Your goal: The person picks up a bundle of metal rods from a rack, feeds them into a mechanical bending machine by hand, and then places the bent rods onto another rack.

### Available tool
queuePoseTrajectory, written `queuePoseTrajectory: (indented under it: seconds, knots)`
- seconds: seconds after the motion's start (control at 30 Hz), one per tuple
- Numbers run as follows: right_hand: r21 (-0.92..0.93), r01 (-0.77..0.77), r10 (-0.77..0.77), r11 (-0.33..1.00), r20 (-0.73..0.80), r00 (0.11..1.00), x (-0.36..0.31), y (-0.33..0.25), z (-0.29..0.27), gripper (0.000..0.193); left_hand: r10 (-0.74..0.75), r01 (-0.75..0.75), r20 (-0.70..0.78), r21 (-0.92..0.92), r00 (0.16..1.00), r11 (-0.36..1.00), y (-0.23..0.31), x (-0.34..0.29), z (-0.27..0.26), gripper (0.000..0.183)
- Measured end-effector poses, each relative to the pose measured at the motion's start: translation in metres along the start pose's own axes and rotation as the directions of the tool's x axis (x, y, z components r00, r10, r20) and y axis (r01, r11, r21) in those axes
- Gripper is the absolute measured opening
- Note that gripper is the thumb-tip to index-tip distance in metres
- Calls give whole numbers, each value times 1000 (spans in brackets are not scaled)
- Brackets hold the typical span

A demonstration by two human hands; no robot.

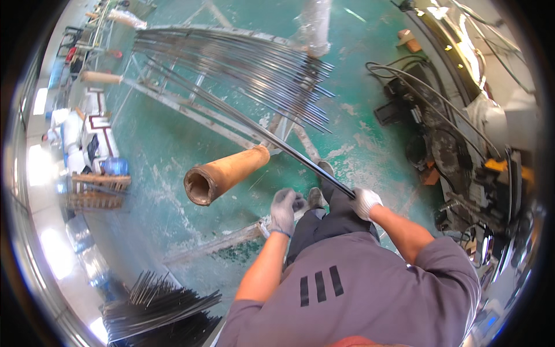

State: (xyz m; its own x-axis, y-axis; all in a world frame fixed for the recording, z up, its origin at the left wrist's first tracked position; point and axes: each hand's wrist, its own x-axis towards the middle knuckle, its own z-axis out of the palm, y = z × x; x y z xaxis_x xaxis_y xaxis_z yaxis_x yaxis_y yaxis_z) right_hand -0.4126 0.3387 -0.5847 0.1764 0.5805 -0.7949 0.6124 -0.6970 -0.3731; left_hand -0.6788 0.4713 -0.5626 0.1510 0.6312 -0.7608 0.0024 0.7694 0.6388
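Observation:
Both my hands wear pale work gloves. My right hand (365, 203) is closed round the near end of a long, dark shiny metal rod (292, 151); I cannot tell whether it is one rod or a few side by side. It slants away to the upper left, passing over a frame by the end of a brown cardboard tube (228, 173). In front of my body, my left hand (285, 211) hangs apart from the rod, fingers loosely bent, with nothing visible in it. Beyond lies a spread row of similar metal rods (231, 63) on a light metal rack (193, 114).
A plastic-wrapped roll (317, 26) stands at the rack's far end. Machinery with looping cables (430, 95) fills the right side. A pile of dark rods (159, 312) lies at lower left. Wooden pallets (95, 192) stand at left on the worn green floor (159, 168).

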Motion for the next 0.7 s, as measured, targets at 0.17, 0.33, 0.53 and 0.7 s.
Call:
queuePoseTrajectory:
  seconds: [0.17,0.33,0.53,0.7]
  knots:
    - [-126,-216,207,968,-78,975,-188,88,33,25,-163,234,272,-251,948,939,-4,70,8,29]
    - [-148,-246,165,958,-417,894,-306,152,107,13,-168,325,332,-504,928,800,-6,69,40,22]
    - [-71,-361,256,930,-580,774,-372,242,172,9,-286,472,461,-361,840,804,-46,-24,83,17]
    - [142,-510,414,848,-779,471,-445,370,201,7,-14,200,627,-227,779,953,31,-55,136,18]
